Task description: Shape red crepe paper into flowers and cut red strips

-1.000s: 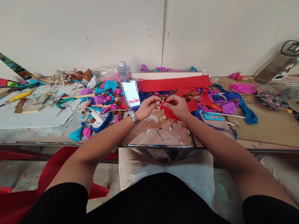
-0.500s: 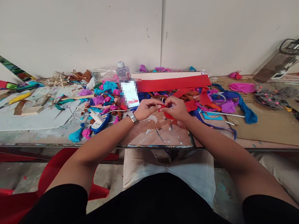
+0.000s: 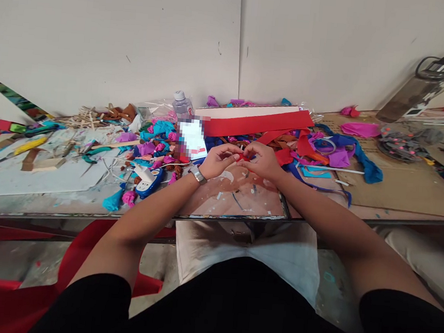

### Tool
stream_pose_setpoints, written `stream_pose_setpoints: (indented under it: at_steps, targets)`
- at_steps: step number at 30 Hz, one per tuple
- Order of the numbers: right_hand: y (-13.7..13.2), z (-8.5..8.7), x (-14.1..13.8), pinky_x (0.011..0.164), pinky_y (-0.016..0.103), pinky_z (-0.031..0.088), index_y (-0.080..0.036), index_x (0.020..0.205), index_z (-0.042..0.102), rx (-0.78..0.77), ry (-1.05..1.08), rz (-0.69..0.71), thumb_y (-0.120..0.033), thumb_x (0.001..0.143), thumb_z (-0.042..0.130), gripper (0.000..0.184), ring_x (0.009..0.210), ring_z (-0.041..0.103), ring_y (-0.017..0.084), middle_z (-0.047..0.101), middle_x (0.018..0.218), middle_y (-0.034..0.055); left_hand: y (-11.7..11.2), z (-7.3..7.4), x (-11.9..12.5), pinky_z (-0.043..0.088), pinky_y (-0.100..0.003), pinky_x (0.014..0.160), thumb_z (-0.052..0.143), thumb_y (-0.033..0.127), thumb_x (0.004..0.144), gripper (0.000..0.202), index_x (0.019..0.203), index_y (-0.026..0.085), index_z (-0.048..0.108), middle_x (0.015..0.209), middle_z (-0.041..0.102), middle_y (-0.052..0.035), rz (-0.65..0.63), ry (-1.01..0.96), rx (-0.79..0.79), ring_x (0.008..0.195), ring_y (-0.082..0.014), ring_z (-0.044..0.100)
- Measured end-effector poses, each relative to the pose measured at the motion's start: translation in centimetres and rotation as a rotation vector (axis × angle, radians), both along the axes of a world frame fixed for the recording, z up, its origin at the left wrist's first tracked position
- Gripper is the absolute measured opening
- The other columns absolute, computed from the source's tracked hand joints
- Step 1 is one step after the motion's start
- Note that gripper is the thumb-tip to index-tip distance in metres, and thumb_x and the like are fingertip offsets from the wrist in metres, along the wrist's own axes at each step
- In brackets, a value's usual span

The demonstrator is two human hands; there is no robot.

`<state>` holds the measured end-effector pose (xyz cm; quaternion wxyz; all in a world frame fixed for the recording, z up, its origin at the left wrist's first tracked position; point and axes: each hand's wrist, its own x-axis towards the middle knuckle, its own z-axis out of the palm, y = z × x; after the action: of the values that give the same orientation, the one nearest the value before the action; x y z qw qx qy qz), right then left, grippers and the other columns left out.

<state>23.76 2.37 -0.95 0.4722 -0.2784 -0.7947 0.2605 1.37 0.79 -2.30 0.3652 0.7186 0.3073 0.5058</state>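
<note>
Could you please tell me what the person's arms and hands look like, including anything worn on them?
The left hand and right hand are both ungloved. A silver-coloured, metallic-looking band, perhaps a watch, circles the left wrist; the right wrist shows nothing worn. Short, plain black sleeves leave both forearms bare.

Left forearm (image 3: 160, 205) slants toward 2 o'clock, right forearm (image 3: 322, 214) toward 10, both elbows bent; the left hand (image 3: 219, 161) and right hand (image 3: 264, 161) meet near the middle, fingers (image 3: 230, 149) curled in pinches, tips close together; the left thumb points toward 2 o'clock, the right thumb toward 9.
</note>
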Motion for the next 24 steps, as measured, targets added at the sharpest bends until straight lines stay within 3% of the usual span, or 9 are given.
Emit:
stream_pose_setpoints:
  at_steps: [4,9,17,24]
  targets:
    - [0.1,0.1,0.3,0.083,0.04,0.052,-0.026,0.096,0.076,0.072,-0.038,0.001,-0.072,0.084,0.08,0.048,0.083,0.066,0.024,0.077,0.097,0.0073,-0.1,0.6,-0.1,0.056,-0.031,0.084,0.082,0.056,0.09,0.039,0.106,0.021,0.081,0.106,0.078,-0.0081,0.074,-0.018,0.022,0.094,-0.0187,0.071]
    - [-0.1,0.3,0.3,0.09,0.044,0.052,-0.026,0.093,0.079,0.144,-0.082,-0.032,-0.064,0.094,0.072,0.038,0.086,0.07,0.027,0.08,0.096,0.009,-0.1,0.6,-0.1,0.055,-0.031,0.082,0.082,0.058,0.089,0.042,0.104,0.019,0.079,0.101,0.077,-0.008,0.051,-0.031,-0.006,0.087,-0.0166,0.069]
    - [0.0,0.0,0.2,0.084,0.04,0.053,-0.024,0.088,0.077,0.246,-0.123,-0.062,-0.064,0.098,0.066,0.043,0.086,0.072,0.026,0.08,0.087,0.0073,0.3,-0.3,-0.1,0.058,-0.033,0.087,0.086,0.052,0.087,0.038,0.106,0.02,0.077,0.106,0.077,-0.0068,0.028,0.028,0.038,0.095,-0.0182,0.07]
    - [0.1,0.1,0.2,0.079,0.038,0.052,-0.023,0.088,0.077,0.267,-0.147,-0.068,-0.06,0.098,0.067,0.04,0.079,0.072,0.023,0.08,0.085,0.0062,0.3,-0.4,-0.4,0.058,-0.034,0.089,0.077,0.052,0.095,0.035,0.111,0.021,0.077,0.11,0.078,-0.0081,0.069,0.099,0.103,0.099,-0.0194,0.071]
